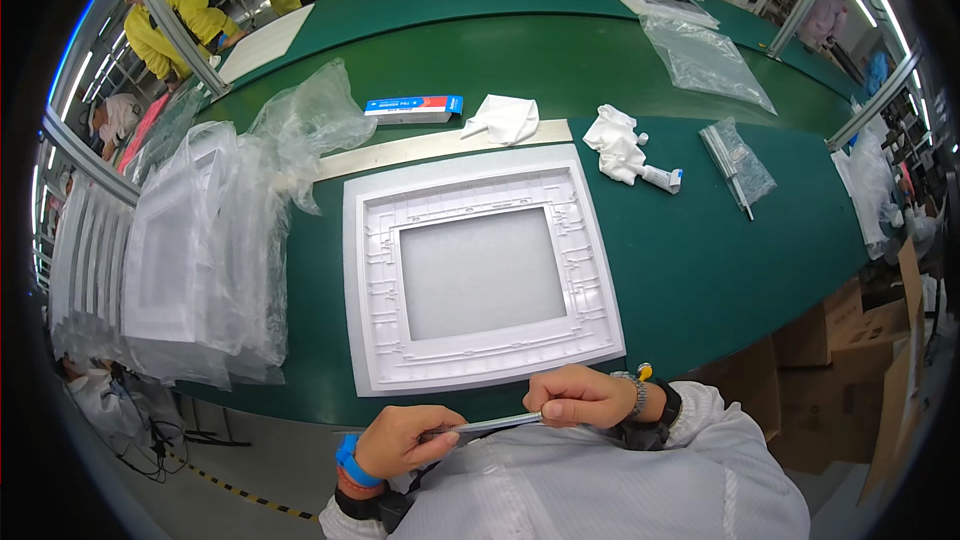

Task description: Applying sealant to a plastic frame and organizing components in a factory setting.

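**Worker grips thin strip at bench edge**

While a white rectangular plastic frame (482, 270) lies flat on the green table (700, 260), the left hand (400, 440) and right hand (578, 397) pinch opposite ends of a thin grey metal strip (490, 426), fingers closed, just below the frame's near edge. Bagged frames (190, 260) stand stacked at left.

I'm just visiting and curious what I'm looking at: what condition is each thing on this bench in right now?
White frame: flat on the green table, its window open.
Thin strip: held level between both hands.
Left hand: closed on one end of the strip.
Right hand: pinching the other end.
Bagged frames: stacked leaning at the left.
White cloth: crumpled.
Small tube: lying on its side.
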A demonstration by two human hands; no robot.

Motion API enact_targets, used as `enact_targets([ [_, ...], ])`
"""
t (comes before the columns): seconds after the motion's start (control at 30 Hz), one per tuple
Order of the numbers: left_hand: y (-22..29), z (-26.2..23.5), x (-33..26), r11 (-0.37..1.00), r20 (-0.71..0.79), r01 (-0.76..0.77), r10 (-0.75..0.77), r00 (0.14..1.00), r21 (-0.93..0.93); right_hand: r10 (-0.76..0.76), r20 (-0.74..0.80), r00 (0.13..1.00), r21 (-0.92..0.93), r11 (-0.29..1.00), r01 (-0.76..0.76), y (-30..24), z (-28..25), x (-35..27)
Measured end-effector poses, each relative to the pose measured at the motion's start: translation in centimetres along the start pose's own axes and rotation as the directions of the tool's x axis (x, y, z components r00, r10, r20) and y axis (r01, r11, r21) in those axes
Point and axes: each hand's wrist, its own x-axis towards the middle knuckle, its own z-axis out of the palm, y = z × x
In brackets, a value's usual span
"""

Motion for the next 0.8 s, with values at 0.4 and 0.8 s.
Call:
enact_targets([
  [0.4, -2.0, -0.4, -1.0, 0.999, 0.014, -0.021, 0.022, 1.000, -0.050, -0.469, -0.677, 0.567, -0.736, 0.412, -0.537, -5.8, -7.9, -0.8],
  [0.8, -2.2, -0.7, -2.1, 1.000, -0.048, -0.019, 0.020, 0.999, 0.015, -0.298, -0.385, 0.873, -0.921, 0.064, -0.385, -4.4, -11.4, 11.0],
])
